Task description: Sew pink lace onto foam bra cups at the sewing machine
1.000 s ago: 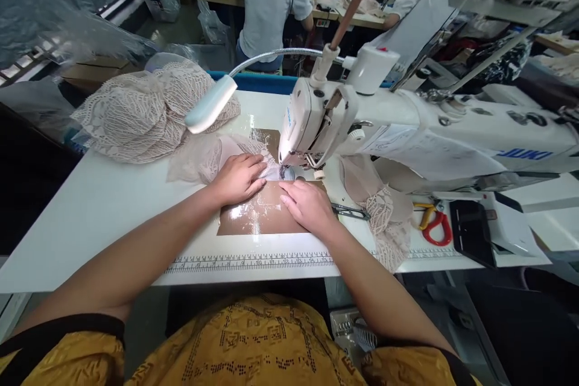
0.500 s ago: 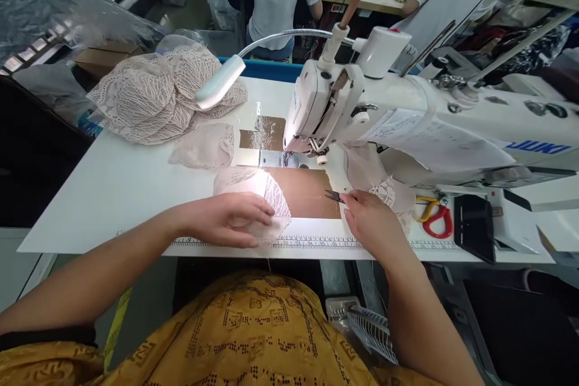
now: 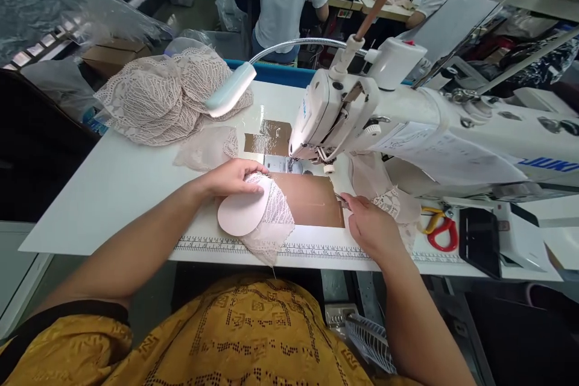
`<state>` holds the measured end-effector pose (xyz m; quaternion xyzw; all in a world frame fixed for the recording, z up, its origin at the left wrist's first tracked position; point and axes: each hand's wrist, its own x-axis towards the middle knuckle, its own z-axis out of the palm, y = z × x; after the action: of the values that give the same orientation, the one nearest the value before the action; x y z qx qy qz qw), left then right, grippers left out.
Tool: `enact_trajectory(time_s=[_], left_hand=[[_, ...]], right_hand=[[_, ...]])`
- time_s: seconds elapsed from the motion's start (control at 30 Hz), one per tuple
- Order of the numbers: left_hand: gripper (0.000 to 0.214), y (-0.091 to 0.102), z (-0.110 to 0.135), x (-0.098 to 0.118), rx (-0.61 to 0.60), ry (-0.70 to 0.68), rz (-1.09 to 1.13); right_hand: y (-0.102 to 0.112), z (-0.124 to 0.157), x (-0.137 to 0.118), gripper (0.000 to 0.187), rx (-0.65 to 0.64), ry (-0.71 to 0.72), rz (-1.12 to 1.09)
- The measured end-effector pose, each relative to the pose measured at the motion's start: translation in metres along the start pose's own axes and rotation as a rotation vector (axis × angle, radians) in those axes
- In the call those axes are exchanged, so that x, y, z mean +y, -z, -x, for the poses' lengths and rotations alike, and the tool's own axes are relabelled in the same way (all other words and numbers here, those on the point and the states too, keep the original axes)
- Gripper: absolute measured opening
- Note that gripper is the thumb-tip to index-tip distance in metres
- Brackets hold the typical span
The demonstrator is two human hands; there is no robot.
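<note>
My left hand (image 3: 236, 178) pinches the upper edge of a lace piece (image 3: 277, 217), its fingers closed near the needle area. A smooth, pale oval piece (image 3: 242, 211) lies against the lace, under my thumb; I cannot tell whether the two are joined. The lace's lower tip hangs over the printed ruler (image 3: 312, 249), with a loose thread at its end. My right hand (image 3: 373, 223) is closed around small dark thread snips (image 3: 340, 198), mostly hidden by the fingers, beside the brown taped patch (image 3: 312, 199). The sewing machine's head (image 3: 312, 120) stands just behind.
Stacked lace pieces (image 3: 158, 93) and a single sheer piece (image 3: 205, 148) lie at the left, under a lamp (image 3: 231, 90). More lace fabric (image 3: 389, 199), red-and-yellow scissors (image 3: 442, 232) and a black phone-like device (image 3: 479, 241) sit at the right. A co-worker (image 3: 289, 0) sits beyond.
My left hand has moved from lying over the lace up to its top edge, and the lace is turned so the oval piece faces up. My right hand with the snips has barely shifted.
</note>
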<state>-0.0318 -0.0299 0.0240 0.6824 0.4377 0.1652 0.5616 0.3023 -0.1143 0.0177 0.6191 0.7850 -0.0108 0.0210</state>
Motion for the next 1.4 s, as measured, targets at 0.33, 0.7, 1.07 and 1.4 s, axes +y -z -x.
enact_trajectory(time_s=[0.33, 0.7, 1.07, 1.4], left_hand=[[0.029, -0.008, 0.008, 0.001, -0.134, -0.005, 0.307], [0.026, -0.014, 0.01, 0.005, -0.13, -0.003, 0.387], [0.04, -0.019, 0.005, 0.006, -0.158, -0.018, 0.396], [0.032, -0.015, 0.008, 0.0, -0.191, 0.034, 0.348]], right_hand=[[0.015, -0.031, -0.061, 0.042, 0.019, 0.21, -0.659], [0.013, -0.062, -0.087, 0.036, -0.114, 0.278, -1.118], [0.004, -0.063, -0.094, 0.023, -0.061, 0.299, -1.176], [0.0, -0.063, -0.085, 0.026, -0.135, 0.289, -1.207]])
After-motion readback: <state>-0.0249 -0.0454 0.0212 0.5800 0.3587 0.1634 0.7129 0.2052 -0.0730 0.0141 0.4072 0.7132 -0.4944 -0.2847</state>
